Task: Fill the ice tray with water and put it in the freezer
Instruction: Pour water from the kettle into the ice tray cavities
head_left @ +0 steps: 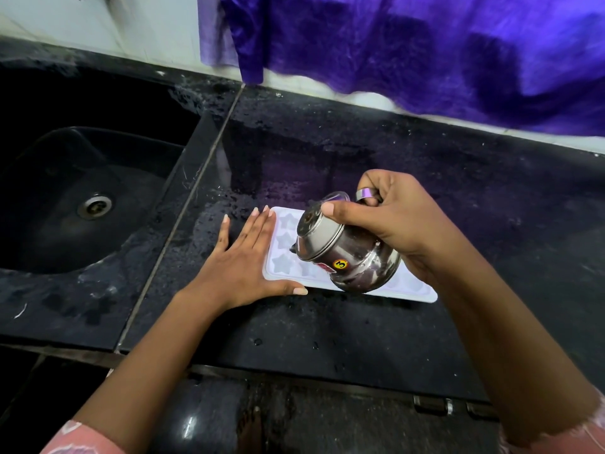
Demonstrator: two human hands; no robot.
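A white ice tray [284, 231] with star-shaped cells lies flat on the black stone counter [327, 339]. My left hand [244, 260] rests flat against the tray's left end, fingers spread, thumb along its near edge. My right hand [393, 224] grips a small steel jug [347, 257] by its handle, thumb pressed on the lid. The jug is tipped far to the left, its spout low over the tray's left cells. The jug hides the tray's middle. I cannot make out water in the cells.
A black sink [78, 198] with a metal drain [95, 206] is set into the counter at the left. A purple cloth [425, 50] hangs over the white wall at the back. Water drops dot the counter. Cabinet hinges [448, 406] show below the front edge.
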